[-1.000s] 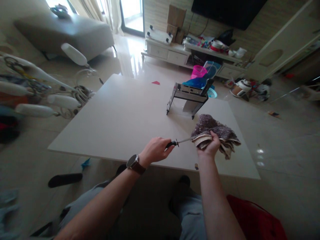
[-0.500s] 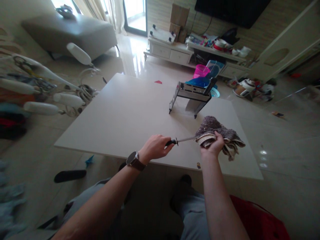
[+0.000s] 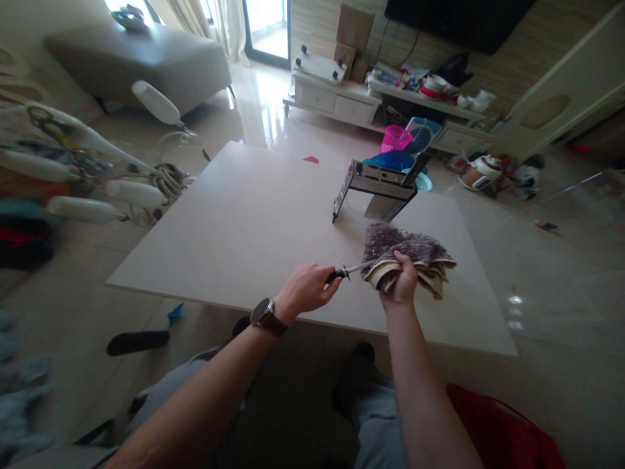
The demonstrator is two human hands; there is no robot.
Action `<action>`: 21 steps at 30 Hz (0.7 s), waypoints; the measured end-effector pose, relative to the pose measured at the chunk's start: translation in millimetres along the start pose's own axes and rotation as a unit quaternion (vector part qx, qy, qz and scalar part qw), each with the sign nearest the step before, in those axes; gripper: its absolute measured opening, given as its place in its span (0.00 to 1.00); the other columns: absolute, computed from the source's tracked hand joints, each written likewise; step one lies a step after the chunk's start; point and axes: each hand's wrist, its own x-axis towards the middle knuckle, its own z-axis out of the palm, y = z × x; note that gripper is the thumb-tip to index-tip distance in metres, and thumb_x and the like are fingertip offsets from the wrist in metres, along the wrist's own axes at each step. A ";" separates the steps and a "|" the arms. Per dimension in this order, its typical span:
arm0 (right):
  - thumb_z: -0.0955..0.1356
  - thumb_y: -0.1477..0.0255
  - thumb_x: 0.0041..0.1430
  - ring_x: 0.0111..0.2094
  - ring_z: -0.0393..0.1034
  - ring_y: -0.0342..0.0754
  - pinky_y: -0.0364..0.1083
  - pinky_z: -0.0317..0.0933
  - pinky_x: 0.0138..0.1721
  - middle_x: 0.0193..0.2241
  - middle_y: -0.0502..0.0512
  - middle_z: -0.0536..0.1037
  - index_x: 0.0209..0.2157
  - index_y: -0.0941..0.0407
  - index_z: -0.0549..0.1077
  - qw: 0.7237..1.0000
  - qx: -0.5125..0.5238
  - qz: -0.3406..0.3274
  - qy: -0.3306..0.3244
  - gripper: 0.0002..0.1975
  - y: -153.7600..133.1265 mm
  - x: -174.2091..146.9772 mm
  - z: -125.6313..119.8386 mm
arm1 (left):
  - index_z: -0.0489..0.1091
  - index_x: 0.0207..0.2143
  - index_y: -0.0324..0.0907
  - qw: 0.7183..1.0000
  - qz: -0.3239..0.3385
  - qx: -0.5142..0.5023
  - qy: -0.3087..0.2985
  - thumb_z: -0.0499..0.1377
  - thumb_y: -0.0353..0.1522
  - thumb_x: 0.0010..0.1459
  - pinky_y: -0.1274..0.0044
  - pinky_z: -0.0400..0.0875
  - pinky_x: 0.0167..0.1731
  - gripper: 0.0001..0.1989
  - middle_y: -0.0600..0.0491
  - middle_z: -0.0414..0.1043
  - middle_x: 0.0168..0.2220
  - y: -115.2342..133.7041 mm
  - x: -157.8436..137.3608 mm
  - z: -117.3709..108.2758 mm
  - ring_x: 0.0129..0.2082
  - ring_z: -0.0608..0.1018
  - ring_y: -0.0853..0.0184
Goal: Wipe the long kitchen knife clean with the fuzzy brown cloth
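My left hand [image 3: 307, 288], with a watch on its wrist, is closed round the black handle of a honing steel [image 3: 358, 268]. Its thin metal rod points right, and the far part is hidden in a brown and cream cloth [image 3: 415, 249]. That cloth is bunched in my right hand [image 3: 404, 284], whose thumb presses on top while the fingers are mostly hidden beneath. Both hands are above the near right part of the white table [image 3: 219, 228]. Just beyond the cloth stands a knife rack [image 3: 383, 177], with a dark handle sticking up at its right end.
Behind the rack are a pink basket [image 3: 396, 138], a blue bag [image 3: 389, 160] and a light-blue basket [image 3: 422, 180]. A white lamp [image 3: 156, 103] with several arms is left of the table. A red bag [image 3: 502, 430] lies at the lower right.
My right hand and the cloth have slid left along the rod, toward the handle. Less of the rod shows now. My left hand has barely moved.
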 end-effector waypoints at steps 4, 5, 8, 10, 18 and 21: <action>0.75 0.72 0.45 0.27 0.73 0.41 0.40 0.71 0.30 0.27 0.45 0.78 0.30 0.56 0.73 0.998 -0.028 0.011 -0.051 0.10 18.4 -16.5 7.7 | 0.73 0.32 0.42 0.999 -0.025 -0.019 0.023 0.51 0.42 0.69 0.71 0.47 0.27 0.18 0.49 0.72 0.25 3.1 -0.6 2.3 0.23 0.67 0.65; 0.76 0.72 0.44 0.28 0.74 0.42 0.41 0.72 0.32 0.27 0.45 0.78 0.30 0.56 0.73 0.997 -0.039 0.012 -0.066 0.11 22.8 -19.9 8.2 | 0.73 0.32 0.42 0.999 -0.030 -0.025 0.029 0.52 0.42 0.69 0.71 0.47 0.27 0.18 0.49 0.72 0.25 3.3 -0.8 2.3 0.23 0.67 0.65; 0.79 0.73 0.42 0.34 0.77 0.44 0.43 0.75 0.39 0.31 0.46 0.80 0.30 0.55 0.74 0.991 -0.078 -0.009 -0.105 0.14 33.0 -25.7 6.2 | 0.72 0.30 0.42 0.997 -0.036 -0.049 0.052 0.52 0.42 0.69 0.71 0.49 0.28 0.18 0.50 0.72 0.25 2.6 -1.1 1.5 0.24 0.67 0.65; 0.79 0.73 0.42 0.37 0.78 0.44 0.44 0.76 0.42 0.32 0.46 0.81 0.30 0.55 0.74 0.988 -0.101 -0.019 -0.118 0.14 37.0 -26.4 3.4 | 0.71 0.30 0.42 0.995 -0.035 -0.064 0.060 0.52 0.41 0.69 0.71 0.50 0.29 0.18 0.50 0.73 0.25 1.8 -1.2 0.9 0.24 0.67 0.66; 0.79 0.74 0.45 0.39 0.79 0.45 0.45 0.76 0.43 0.35 0.47 0.82 0.32 0.56 0.77 0.983 -0.118 -0.025 -0.139 0.13 41.5 -22.9 -1.2 | 0.71 0.30 0.42 0.995 -0.034 -0.071 0.064 0.52 0.41 0.69 0.72 0.52 0.30 0.18 0.49 0.74 0.26 0.7 1.5 2.5 0.26 0.69 0.65; 0.79 0.74 0.44 0.40 0.78 0.44 0.44 0.76 0.44 0.35 0.47 0.82 0.32 0.56 0.78 0.981 -0.131 -0.039 -0.135 0.13 42.7 -21.4 -1.0 | 0.71 0.31 0.42 0.995 -0.039 -0.070 0.064 0.52 0.41 0.70 0.72 0.52 0.30 0.18 0.48 0.75 0.28 2.9 2.2 6.4 0.27 0.70 0.65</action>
